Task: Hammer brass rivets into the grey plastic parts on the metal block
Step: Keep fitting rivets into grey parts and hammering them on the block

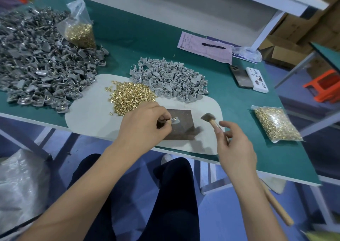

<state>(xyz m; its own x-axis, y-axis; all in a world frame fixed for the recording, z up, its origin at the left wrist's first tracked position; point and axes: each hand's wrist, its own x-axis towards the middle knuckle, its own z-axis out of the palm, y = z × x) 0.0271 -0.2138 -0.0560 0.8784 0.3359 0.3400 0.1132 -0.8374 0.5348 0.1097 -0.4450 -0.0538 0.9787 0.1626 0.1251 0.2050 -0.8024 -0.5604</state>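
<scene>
1. We see the left hand (pixel 145 122) curled over the near left part of the metal block (pixel 181 124); its fingertips pinch a small grey plastic part (pixel 175 120) that sits on the block's dark, mottled top.
2. We see the right hand (pixel 234 145) grasping the hammer (pixel 208 118) by its pale wooden handle, the forefinger laid straight along the shaft and the other fingers loosely curled; the blurred dark head hangs just off the block's right edge, above the mat.
3. The block is a flat square slab lying on a pale, rounded felt-like mat (pixel 88 119) on the green table (pixel 147 32).
4. A loose heap of brass rivets (pixel 131 96), small and shiny, lies on the mat just behind the left hand; beside it is a pile of matt grey parts (pixel 169 79), wedge-shaped with small lugs.
5. A larger pile of darker, glossier pieces (pixel 40 65) spreads at far left; clear bags of rivets stand behind it (pixel 80 30) and lie at right (pixel 276 123).
</scene>
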